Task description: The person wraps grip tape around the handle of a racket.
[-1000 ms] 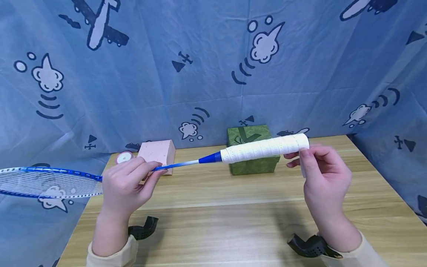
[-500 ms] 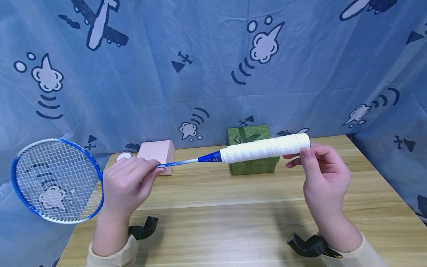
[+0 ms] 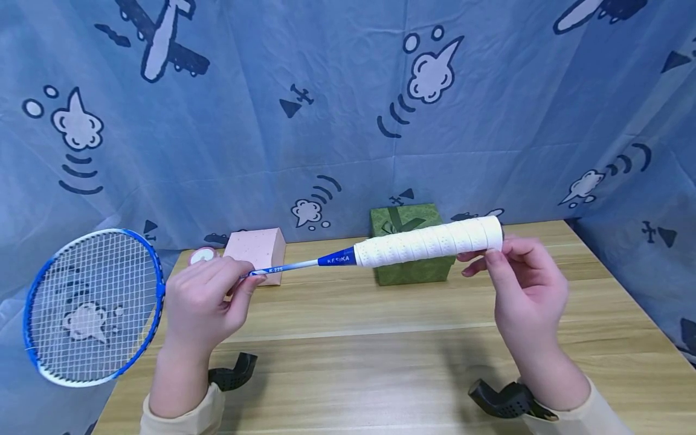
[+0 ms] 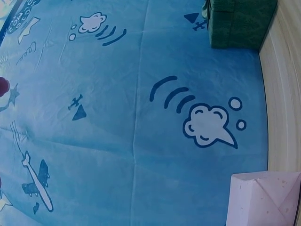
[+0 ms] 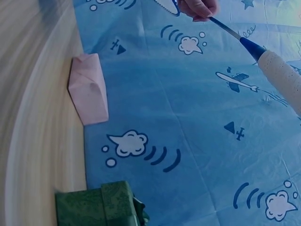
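A blue and white badminton racket (image 3: 290, 266) is held in the air across the head view, its strung head at the left. White perforated wrap covers its handle (image 3: 429, 242) in spiral turns. Between thumb and fingers, my left hand (image 3: 203, 302) pinches the thin shaft. At the butt end my right hand (image 3: 530, 290) pinches the handle, thumb in front and fingers partly hidden behind it. In the right wrist view the wrapped handle (image 5: 281, 77) shows at the right edge, with the left hand (image 5: 200, 7) on the shaft. The left wrist view shows almost none of this.
Behind the racket a green box (image 3: 413, 275) with a ribbon stands at the back of the wooden table (image 3: 370, 374). Left of it are a pink box (image 3: 255, 246) and a small round pink-and-white roll-like item (image 3: 203, 255). A blue patterned curtain (image 3: 348, 121) hangs behind.
The racket has turned about its shaft: its head was nearly edge-on and now faces me broadly. The handle has shifted slightly left. Both hands keep nearly the same places.
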Action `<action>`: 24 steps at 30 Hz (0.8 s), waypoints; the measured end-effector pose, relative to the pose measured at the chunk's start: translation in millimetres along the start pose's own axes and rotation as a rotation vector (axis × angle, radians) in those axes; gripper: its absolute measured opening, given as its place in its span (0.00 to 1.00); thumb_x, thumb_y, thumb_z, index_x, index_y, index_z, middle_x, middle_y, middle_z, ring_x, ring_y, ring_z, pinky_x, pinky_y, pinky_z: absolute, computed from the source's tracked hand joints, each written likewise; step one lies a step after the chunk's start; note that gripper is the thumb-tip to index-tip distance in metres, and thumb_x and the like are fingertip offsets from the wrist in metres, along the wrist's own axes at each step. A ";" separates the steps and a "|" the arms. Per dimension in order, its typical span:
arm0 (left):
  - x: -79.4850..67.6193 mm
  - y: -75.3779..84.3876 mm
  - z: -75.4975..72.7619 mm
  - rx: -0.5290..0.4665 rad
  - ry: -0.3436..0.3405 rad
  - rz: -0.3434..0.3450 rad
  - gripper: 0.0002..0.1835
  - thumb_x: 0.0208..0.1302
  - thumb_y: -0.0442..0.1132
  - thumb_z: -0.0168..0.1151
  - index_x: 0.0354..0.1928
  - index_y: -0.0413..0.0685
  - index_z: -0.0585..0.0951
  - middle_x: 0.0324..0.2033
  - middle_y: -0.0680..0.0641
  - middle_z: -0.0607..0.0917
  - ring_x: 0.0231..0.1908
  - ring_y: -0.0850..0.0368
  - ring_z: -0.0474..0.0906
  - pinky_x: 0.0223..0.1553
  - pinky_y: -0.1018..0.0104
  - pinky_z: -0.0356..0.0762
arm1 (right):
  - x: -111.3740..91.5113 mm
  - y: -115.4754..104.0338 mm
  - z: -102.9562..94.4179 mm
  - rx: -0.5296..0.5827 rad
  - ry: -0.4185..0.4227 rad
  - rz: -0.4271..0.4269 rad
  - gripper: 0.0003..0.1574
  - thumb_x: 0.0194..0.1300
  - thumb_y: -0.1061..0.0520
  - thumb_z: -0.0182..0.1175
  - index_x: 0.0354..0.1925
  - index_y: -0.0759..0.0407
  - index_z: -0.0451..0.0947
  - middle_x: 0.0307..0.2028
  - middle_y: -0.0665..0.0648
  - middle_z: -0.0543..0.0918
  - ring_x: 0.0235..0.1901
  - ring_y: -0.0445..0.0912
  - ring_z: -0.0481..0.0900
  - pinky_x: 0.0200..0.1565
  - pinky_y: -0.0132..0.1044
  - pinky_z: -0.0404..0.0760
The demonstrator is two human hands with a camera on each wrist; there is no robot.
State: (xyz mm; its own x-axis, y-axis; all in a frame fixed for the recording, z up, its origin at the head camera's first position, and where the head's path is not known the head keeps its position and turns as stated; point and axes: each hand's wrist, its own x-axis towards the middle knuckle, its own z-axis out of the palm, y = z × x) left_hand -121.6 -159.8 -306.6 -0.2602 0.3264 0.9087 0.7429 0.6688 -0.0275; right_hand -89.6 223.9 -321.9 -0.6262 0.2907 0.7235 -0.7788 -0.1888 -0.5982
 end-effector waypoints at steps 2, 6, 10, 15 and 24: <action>-0.3 -0.3 -0.7 0.009 -0.011 -0.001 0.23 0.76 0.50 0.57 0.22 0.48 0.79 0.14 0.57 0.70 0.14 0.66 0.57 0.16 0.71 0.50 | 0.0 0.3 0.5 0.006 -0.003 -0.003 0.04 0.66 0.82 0.48 0.36 0.84 0.71 0.37 0.67 0.88 0.34 0.53 0.90 0.34 0.36 0.87; -1.7 -1.1 -1.7 0.030 -0.042 -0.004 0.23 0.77 0.50 0.55 0.22 0.48 0.78 0.15 0.56 0.73 0.13 0.67 0.56 0.15 0.72 0.48 | 0.5 1.4 0.5 -0.002 -0.005 -0.008 0.05 0.68 0.81 0.49 0.33 0.86 0.69 0.37 0.67 0.88 0.34 0.52 0.89 0.33 0.35 0.86; -3.5 -1.8 -2.7 0.034 -0.076 -0.003 0.23 0.77 0.52 0.54 0.23 0.49 0.78 0.14 0.57 0.72 0.13 0.68 0.56 0.14 0.73 0.48 | 0.1 2.1 0.1 -0.004 -0.002 -0.014 0.06 0.67 0.82 0.49 0.31 0.87 0.69 0.36 0.66 0.88 0.33 0.51 0.89 0.33 0.35 0.86; -5.5 -2.3 -3.1 0.014 -0.095 -0.001 0.22 0.76 0.55 0.59 0.27 0.49 0.82 0.14 0.59 0.68 0.14 0.69 0.57 0.14 0.73 0.52 | -1.1 2.8 -0.4 0.009 0.022 -0.027 0.05 0.66 0.83 0.50 0.31 0.87 0.71 0.38 0.65 0.87 0.33 0.50 0.87 0.34 0.35 0.86; -4.6 -1.5 -1.9 -0.014 -0.043 0.036 0.18 0.75 0.49 0.62 0.32 0.46 0.89 0.18 0.53 0.83 0.12 0.63 0.63 0.15 0.70 0.56 | -1.1 2.6 -0.1 0.038 0.057 -0.033 0.06 0.65 0.83 0.50 0.32 0.88 0.73 0.37 0.66 0.87 0.33 0.51 0.87 0.34 0.35 0.87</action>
State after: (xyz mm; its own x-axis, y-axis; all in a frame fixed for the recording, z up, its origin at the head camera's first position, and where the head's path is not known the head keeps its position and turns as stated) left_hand -120.3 -163.7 -310.0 -0.2593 0.3790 0.8883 0.7607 0.6468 -0.0539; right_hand -90.9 223.2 -324.3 -0.5981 0.3503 0.7208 -0.8003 -0.2132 -0.5604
